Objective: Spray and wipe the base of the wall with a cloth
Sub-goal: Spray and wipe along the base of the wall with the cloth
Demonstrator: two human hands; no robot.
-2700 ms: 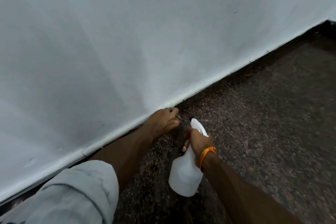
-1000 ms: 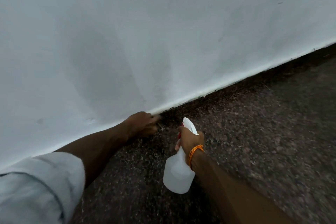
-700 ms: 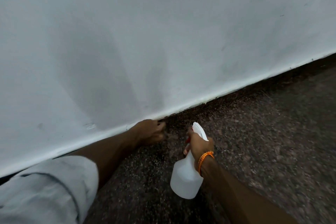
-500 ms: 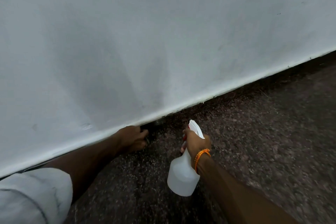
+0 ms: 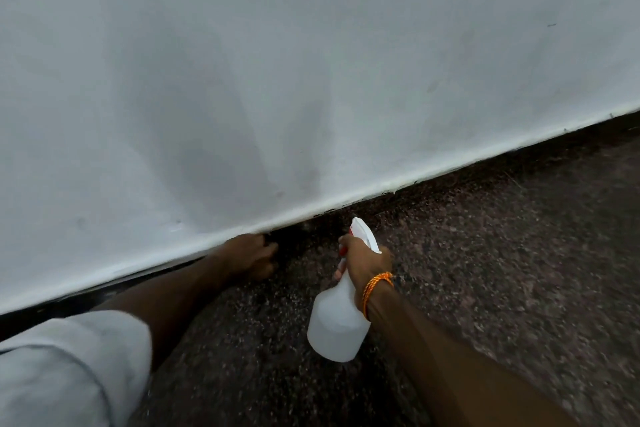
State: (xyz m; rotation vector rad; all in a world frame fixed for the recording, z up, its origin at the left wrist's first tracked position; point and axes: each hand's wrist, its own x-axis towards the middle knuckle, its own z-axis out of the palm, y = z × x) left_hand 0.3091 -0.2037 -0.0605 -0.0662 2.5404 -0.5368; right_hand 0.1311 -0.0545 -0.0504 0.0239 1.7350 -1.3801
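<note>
**Left hand** (image 5: 251, 255): low at the foot of the wall (image 5: 311, 80), knuckles up, fingers curled inward just above the floor (image 5: 502, 270). It is blurred, and whether it grips anything cannot be told.

**Right hand** (image 5: 363, 263): wrapped round the neck of the spray bottle (image 5: 337, 328), with a finger at the red trigger (image 5: 343, 251). An orange thread band (image 5: 376, 288) sits on the wrist.

**Spray bottle**: translucent white plastic with a rounded body and a white spray head (image 5: 363, 236). It is held tilted, head toward the wall's edge and body hanging toward the camera. It lies just right of the left hand and apart from it. The fill level is not legible.

**Base of the wall** (image 5: 381, 190): a pale edge running diagonally from lower left to upper right where wall meets floor. Small dark chips mark it to the right of the bottle.

**Cloth**: not to be made out. A dark patch (image 5: 298, 236) between the left fingers and the spray head may be shadow or fabric.

**Hidden or cut off**: the left fingertips are tucked under. The right palm is covered by the back of the hand. The right forearm leaves the frame at the bottom.

**Surroundings**:
- The wall is white, with soft grey shadows and faint scuffs.
- The floor is dark speckled stone.
- A black strip (image 5: 69, 305) shows beneath the wall's edge at the left.
- A pale grey rolled sleeve (image 5: 69, 367) at lower left covers part of the floor.
</note>
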